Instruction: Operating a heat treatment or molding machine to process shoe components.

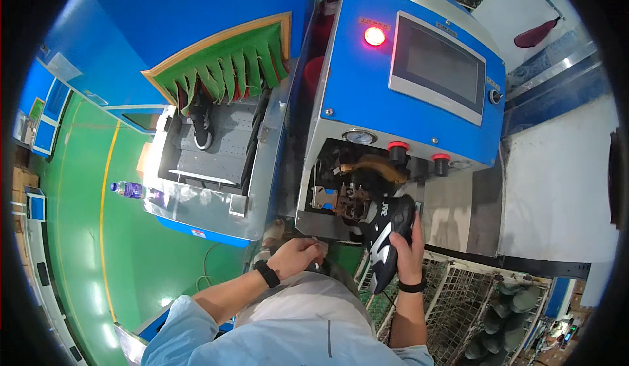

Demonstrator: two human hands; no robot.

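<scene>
A black sneaker (385, 225) with white markings is in my right hand (410, 256), the thumb lying across its side. One end of the shoe is at the opening of the blue-fronted machine (357, 58), beside the metal clamp parts (352, 201) inside. In front of my waist, left of the shoe, is my left hand (298, 258) with its fingers curled in. Whatever those fingers may hold is hidden. Both wrists wear dark bands.
To the left, another black shoe (202, 127) sits on a conveyor (226, 136) under green strip curtains (226, 64). A purple-labelled bottle (128, 190) stands by its edge. Wire racks (452, 294) with dark shoe lasts (501, 320) are at lower right. A red lamp (374, 36) glows beside a screen (438, 68).
</scene>
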